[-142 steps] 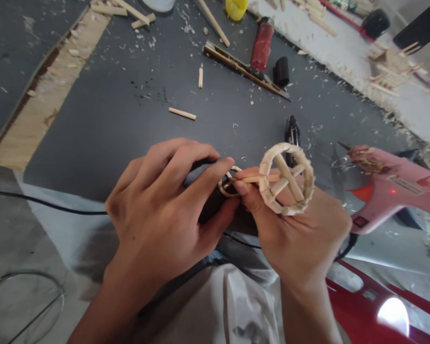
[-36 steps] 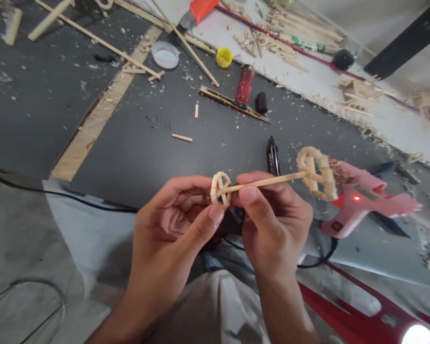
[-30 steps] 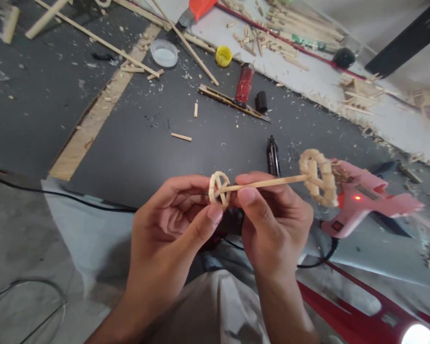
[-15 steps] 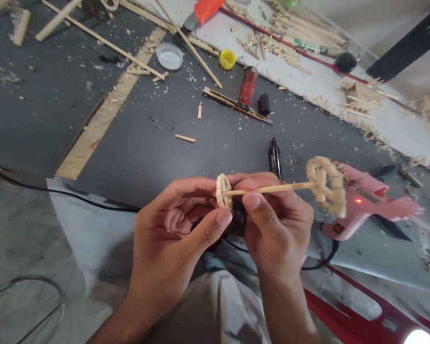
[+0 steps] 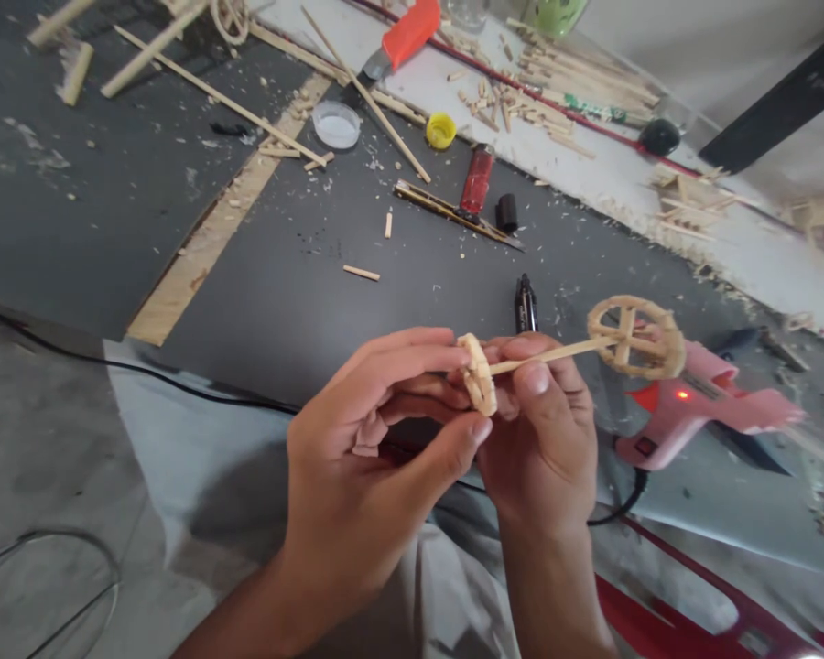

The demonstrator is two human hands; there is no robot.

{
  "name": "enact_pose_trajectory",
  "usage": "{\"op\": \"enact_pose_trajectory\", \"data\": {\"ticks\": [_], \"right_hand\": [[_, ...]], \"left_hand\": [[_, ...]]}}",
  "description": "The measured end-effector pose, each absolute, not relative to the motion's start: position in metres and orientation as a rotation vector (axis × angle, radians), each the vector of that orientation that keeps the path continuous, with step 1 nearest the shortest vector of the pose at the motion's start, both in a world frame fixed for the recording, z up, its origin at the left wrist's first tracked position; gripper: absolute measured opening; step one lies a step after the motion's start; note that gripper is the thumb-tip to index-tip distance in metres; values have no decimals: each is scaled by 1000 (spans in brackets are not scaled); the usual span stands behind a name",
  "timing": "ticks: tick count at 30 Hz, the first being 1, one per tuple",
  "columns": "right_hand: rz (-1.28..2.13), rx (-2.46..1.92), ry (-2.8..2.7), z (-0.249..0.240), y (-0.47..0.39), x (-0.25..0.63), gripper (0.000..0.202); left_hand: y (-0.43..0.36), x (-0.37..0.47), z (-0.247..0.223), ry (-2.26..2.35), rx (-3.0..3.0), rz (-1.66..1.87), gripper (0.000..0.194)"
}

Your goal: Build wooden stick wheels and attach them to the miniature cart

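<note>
A thin wooden stick joins two small wooden wheels like an axle. My right hand pinches this stick between thumb and fingers. At its left end, the near wheel stands almost edge-on, with the fingers and thumb of my left hand closed about its rim. The far wheel, round with crossed spokes, sticks out to the right of my right hand. Behind that wheel lies a pink glue gun with a lit red light. A black marker lies just beyond my fingers.
On the dark grey table lie a craft knife, a red lighter, a black cap, a yellow cap and short stick pieces. An orange-handled tool and another spoked wheel are farther back. Sticks and scraps cover the white strip.
Both hands have shifted slightly right with the axle. It has turned, so the far wheel shows its spokes more openly and the near wheel tilts.
</note>
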State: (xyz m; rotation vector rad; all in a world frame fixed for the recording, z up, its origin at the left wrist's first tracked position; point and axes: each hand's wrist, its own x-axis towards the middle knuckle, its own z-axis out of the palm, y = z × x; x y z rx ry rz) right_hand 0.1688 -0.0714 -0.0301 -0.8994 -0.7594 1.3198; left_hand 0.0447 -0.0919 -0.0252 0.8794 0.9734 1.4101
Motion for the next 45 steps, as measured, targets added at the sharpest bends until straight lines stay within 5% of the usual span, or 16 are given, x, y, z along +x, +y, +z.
{"op": "enact_pose_trajectory", "data": {"ticks": [18, 27, 45], "right_hand": [[1204, -945, -803, -35, -72, 168, 5], [1124, -992, -928, -37, -79, 166, 10], [1031, -994, -1047, -40, -80, 166, 17]], "left_hand": [[-92, 42, -32, 959, 970, 1413, 50], [-92, 36, -33, 992, 966, 1379, 34], [-96, 47, -40, 1154, 1064, 1493, 35]]}}
